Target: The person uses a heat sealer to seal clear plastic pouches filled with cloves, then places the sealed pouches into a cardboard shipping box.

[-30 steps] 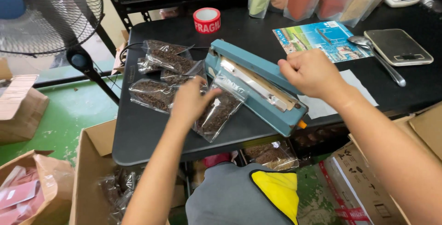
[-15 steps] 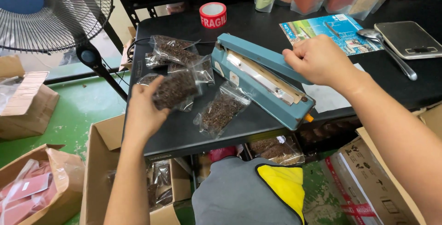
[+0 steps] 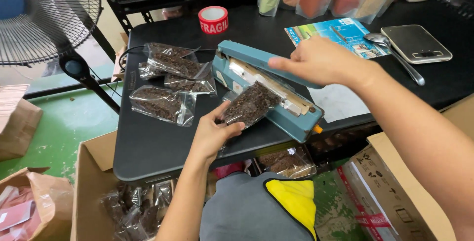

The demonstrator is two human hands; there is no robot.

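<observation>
1. Left hand point(image 3: 211, 135), frame centre: grip closed on clear pouch point(image 3: 249, 105), its mouth laid in the teal sealer point(image 3: 269, 88).
2. Right hand point(image 3: 321, 61) presses sealer arm; fingertips hidden, grip unclear.
3. Black surface point(image 3: 148, 147) cut off at right.

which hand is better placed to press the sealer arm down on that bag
Right. The right hand already rests on the raised arm of the teal heat sealer, while the left hand is busy holding the clear bag of dark bits on the sealing bar.
</observation>
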